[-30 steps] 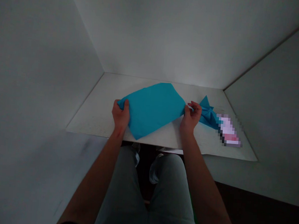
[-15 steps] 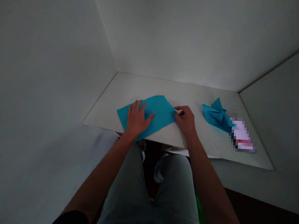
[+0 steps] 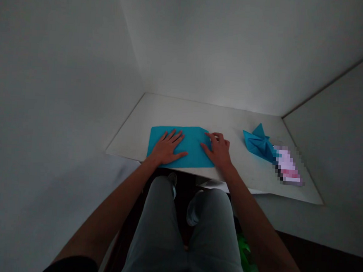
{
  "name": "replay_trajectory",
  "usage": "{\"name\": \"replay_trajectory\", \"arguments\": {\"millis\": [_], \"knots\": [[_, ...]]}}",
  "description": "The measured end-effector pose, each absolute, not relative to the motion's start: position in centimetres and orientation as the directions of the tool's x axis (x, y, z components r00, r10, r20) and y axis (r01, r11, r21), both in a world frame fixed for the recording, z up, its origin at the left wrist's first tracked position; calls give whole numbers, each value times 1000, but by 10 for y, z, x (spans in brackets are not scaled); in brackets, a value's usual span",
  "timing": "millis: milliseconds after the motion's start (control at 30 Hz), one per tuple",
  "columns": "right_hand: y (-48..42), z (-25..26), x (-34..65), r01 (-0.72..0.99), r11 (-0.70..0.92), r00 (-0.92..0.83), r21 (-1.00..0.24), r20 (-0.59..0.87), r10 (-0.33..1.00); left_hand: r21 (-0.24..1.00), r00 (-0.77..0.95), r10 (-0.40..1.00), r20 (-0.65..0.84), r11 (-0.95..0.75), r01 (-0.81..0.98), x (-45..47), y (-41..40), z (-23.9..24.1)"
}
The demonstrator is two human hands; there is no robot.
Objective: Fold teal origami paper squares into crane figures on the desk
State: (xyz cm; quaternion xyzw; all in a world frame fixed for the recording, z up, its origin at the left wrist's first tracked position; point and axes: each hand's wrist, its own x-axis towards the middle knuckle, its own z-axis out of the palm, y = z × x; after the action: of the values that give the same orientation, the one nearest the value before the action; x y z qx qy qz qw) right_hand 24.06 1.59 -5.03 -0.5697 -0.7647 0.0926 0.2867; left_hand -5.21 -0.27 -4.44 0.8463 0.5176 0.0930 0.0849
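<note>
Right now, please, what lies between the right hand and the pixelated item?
The folded blue paper lies there on the white table, in the head view.

At three o'clock a folded blue figure (image 3: 258,144) was seen on the white table (image 3: 177,111), with a pixelated pinkish object (image 3: 288,165) set just beside it. Green plastic (image 3: 246,260) was glimpsed at five o'clock; a pale wall (image 3: 206,42) was shown at twelve.

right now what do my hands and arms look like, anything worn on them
No glove or watch shows on the left hand or right hand. Both forearms are bare; a dark, seemingly black sleeve shows at each arm's lower end in the picture.
</note>
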Motion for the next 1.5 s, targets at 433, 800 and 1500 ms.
{"name": "replay_trajectory", "arguments": {"millis": [433, 800, 1500], "knots": [[51, -48, 227, 845, 111, -48, -522, 132, 990, 208, 452, 890, 61, -455, 866, -49, 0, -46], [27, -57, 166, 875, 388, -381, -290, 81, 921, 244, 406, 912, 68, -409, 879, -48, 7, -50], [18, -43, 287, 988, 152, -138, -28, 293, 946, 130, -156, 986, 62, 147, 980, -108, 9, -60]]}}
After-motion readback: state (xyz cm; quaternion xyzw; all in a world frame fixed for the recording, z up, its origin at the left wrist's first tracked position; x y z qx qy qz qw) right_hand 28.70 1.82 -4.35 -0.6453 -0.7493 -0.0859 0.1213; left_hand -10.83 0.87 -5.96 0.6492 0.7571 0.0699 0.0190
